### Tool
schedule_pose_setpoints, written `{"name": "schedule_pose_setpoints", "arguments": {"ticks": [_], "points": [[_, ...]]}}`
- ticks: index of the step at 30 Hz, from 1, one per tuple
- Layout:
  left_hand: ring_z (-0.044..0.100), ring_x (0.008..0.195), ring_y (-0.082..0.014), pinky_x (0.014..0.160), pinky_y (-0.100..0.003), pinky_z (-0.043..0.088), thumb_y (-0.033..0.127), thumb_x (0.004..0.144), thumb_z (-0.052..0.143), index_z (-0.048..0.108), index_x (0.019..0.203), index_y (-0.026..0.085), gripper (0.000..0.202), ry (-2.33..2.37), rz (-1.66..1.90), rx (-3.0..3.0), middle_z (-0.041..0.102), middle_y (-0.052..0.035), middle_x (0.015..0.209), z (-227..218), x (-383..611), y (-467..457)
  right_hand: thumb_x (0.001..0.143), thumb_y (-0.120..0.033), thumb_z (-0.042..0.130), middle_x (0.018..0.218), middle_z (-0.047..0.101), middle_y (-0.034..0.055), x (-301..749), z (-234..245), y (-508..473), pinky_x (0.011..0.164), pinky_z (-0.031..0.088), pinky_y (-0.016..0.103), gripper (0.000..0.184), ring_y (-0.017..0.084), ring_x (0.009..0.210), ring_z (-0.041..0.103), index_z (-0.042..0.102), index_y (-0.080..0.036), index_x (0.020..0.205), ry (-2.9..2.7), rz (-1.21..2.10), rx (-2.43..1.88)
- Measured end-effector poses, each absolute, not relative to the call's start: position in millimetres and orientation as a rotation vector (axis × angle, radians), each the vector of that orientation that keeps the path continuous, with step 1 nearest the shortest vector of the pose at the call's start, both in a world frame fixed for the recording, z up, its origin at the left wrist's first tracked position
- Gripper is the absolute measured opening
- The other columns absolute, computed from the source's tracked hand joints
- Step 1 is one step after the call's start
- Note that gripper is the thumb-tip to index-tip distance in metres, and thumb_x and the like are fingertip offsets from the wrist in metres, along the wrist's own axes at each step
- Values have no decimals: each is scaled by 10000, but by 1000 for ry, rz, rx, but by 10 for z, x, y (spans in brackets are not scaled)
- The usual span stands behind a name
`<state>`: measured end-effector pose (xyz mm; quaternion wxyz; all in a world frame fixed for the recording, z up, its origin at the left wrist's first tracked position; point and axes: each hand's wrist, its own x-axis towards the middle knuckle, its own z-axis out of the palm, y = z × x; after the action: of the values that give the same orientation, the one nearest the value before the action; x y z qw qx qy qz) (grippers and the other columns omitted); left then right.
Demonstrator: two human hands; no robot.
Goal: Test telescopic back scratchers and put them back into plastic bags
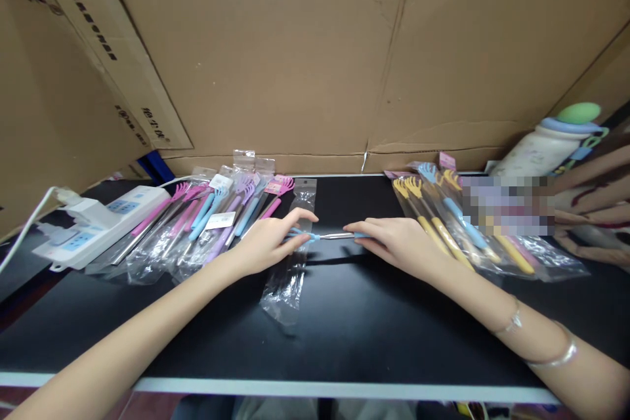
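Note:
A back scratcher (pixel 336 236) with a metal shaft lies level between my two hands, above the black table. My left hand (pixel 268 239) pinches its light blue claw end between thumb and fingers. At the other end, my right hand (pixel 396 239) closes around the light blue handle, most of which is hidden by the fingers. Beneath my left hand, a clear plastic bag (pixel 285 295) lies flat on the table. To the left is a pile of bagged pink, blue and purple back scratchers (pixel 201 210). Bagged yellow and blue ones (pixel 438 223) lie to the right.
A white power strip (pixel 105 223) with plugs and a cable sits at the left. Cardboard panels (pixel 275 59) stand behind the black table (pixel 344 335). A white bottle (pixel 539 151) leans at the right, near another person's hand (pixel 595 190); part of that area is pixelated.

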<state>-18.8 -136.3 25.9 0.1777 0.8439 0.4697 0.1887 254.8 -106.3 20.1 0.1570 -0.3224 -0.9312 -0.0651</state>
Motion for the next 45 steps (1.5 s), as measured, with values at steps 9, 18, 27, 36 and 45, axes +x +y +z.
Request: {"name": "schedule_pose_setpoints", "arguments": {"ticks": [9,18,27,36,45], "points": [[521,1100,-200,934,-327,408,431,878,504,540,1136,243,322,1156,212,2385,597,-30,1185,508,-446,-1297,878,-332,491,820,659,-13,2676,306,-946,597,379,229,145,128,658,590,547,-240,976,-2466,75,-1119],[133,1401,-350,1096,-555,180,558,704,674,269,1426,317,862,1027,-34,2546,195,-71,1534,253,-328,-1385,893,-484,436,655,605,-11,2523,217,-969,572,431,243,296,127,593,548,440,-199,970,-2047,1109,-1025],[67,1412,-361,1099,-572,173,615,682,664,202,1447,346,934,1009,-6,2491,100,-55,1553,176,-294,-1386,793,-515,553,642,585,-35,2492,18,-893,414,381,206,426,105,500,499,394,-208,1041,-1954,1261,-1153],[62,1418,-318,1114,-511,208,621,689,655,226,1441,347,908,1060,-2,2419,112,-28,1554,224,-259,-1413,787,-367,541,775,539,-16,2519,60,-915,485,406,232,472,108,560,522,411,-186,1203,-2168,809,-1277],[139,1406,-320,1113,-514,192,619,734,611,278,1425,335,818,1081,-2,2534,202,-46,1534,238,-239,-1417,839,-261,449,705,636,-31,2492,129,-1027,503,239,233,153,146,601,577,502,-249,981,-2488,-19,-1543]]}}
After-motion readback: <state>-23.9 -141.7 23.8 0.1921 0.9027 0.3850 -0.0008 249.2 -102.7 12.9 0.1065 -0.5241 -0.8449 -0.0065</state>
